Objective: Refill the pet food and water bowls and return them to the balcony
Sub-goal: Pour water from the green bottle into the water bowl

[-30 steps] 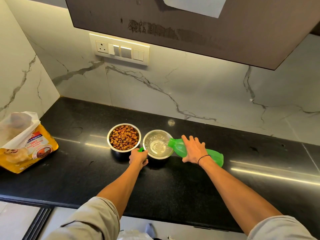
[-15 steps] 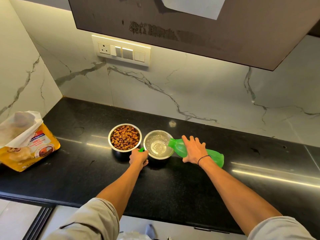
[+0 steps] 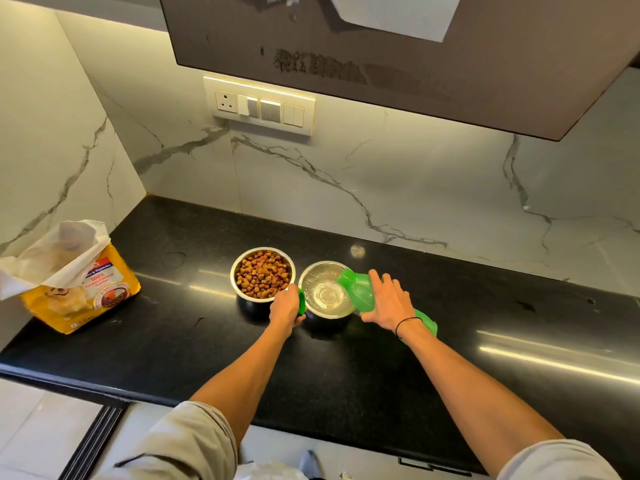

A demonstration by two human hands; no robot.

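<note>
While the right hand keeps gripping the tilted green bottle over the water bowl, the left hand still holds the cap on the black worktop.

Warm strip light under the cabinet washes the marble backsplash. Streaky glare on the black countertop at right. Wide-angle bending at edges; focus fairly sharp, corners softer.

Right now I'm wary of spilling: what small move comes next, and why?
Probably keep the green bottle tipped a moment in the right hand: its mouth sits over the water bowl, which looks only partly filled. The kibble bowl is full, and the left hand holds the green cap.
</note>
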